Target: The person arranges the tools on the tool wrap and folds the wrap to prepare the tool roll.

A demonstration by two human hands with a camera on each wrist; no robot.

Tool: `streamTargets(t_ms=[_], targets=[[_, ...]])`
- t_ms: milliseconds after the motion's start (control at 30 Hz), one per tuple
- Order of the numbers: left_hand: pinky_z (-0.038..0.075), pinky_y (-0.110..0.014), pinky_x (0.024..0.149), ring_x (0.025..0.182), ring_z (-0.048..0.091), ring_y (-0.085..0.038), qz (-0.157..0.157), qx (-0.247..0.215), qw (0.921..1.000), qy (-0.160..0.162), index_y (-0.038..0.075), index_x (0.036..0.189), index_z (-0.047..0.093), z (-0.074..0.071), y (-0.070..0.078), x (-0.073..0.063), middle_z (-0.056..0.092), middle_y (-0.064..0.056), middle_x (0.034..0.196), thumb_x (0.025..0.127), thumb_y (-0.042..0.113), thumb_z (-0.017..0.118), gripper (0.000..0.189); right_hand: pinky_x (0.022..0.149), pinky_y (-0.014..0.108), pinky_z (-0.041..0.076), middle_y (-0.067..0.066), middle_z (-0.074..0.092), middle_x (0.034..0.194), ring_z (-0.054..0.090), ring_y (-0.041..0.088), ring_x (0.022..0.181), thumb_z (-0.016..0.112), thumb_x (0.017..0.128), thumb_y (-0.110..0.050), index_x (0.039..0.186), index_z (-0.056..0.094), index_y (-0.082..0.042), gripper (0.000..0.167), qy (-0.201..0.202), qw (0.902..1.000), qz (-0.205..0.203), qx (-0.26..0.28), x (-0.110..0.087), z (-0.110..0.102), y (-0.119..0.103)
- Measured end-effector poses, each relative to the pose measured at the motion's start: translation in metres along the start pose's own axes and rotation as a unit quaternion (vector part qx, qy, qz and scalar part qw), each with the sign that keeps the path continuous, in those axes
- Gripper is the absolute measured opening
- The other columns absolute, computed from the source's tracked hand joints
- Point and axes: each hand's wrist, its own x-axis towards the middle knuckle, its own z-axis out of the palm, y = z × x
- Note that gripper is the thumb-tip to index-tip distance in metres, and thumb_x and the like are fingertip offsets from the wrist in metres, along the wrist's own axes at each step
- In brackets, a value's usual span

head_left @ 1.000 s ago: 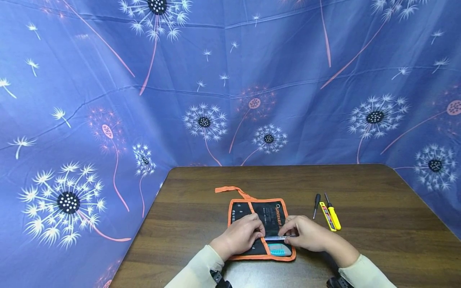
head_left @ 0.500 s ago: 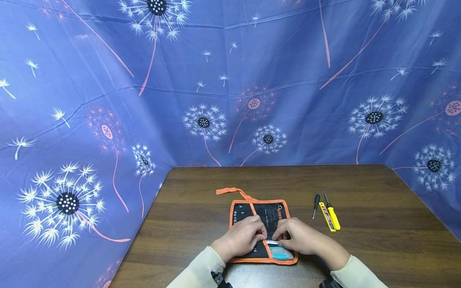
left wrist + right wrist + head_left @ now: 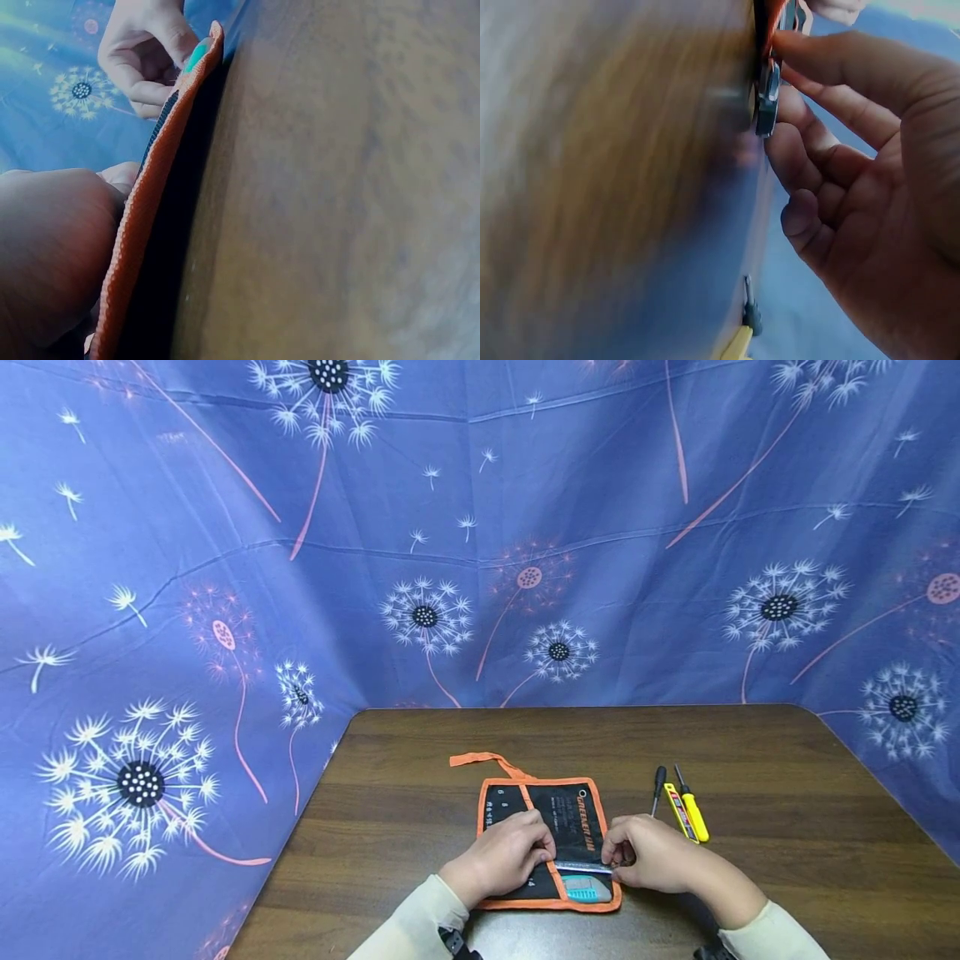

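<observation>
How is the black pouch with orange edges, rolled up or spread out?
Spread out: the black pouch lies open on the table, printed side up, with its orange strap loose beyond the far edge.

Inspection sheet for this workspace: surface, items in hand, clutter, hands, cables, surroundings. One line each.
Surface: brown wood-grain table, dry-looking in the head view.
Job's things: black fabric tool pouch with orange edging, lying open; slim silver strip reaching its orange inner band; teal-and-grey plastic tool beside the strip.
Clutter: black-handled screwdriver, flat yellow case and yellow-handled screwdriver, grouped right of the pouch.
Left hand: grips the pouch at the inner band.
Right hand: fingers curled at the strip's outer end; grip unclear.
Cables: nothing seen.
Surroundings: blue dandelion-print cloth behind the table.
</observation>
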Motion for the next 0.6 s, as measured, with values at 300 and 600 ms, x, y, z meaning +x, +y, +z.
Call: streamTargets(t_ms=[300, 600], targets=[[0.040, -0.013, 0.077, 0.086, 0.047, 0.004, 0.003, 0.006, 1.0000, 0.005, 0.029, 0.096, 0.065, 0.001, 0.001, 0.000, 0.047, 0.018, 0.093, 0.104, 0.023, 0.068, 0.011, 0.059, 0.026, 0.048, -0.004, 0.058, 0.082, 0.055, 0.008, 0.069, 0.089, 0.071, 0.000, 0.091, 0.068, -0.020, 0.035, -0.030, 0.9990, 0.015, 0.028, -0.009, -0.014, 0.005], [0.041, -0.013, 0.076, 0.085, 0.047, 0.004, 0.006, 0.007, 0.9999, 0.009, 0.028, 0.096, 0.065, 0.002, 0.001, 0.001, 0.048, 0.017, 0.092, 0.104, 0.023, 0.068, 0.010, 0.059, 0.024, 0.051, -0.006, 0.061, 0.081, 0.058, 0.005, 0.070, 0.084, 0.075, 0.004, 0.090, 0.071, -0.015, 0.027, -0.007, 0.9984, -0.009, 0.055, -0.005, -0.006, 0.003]])
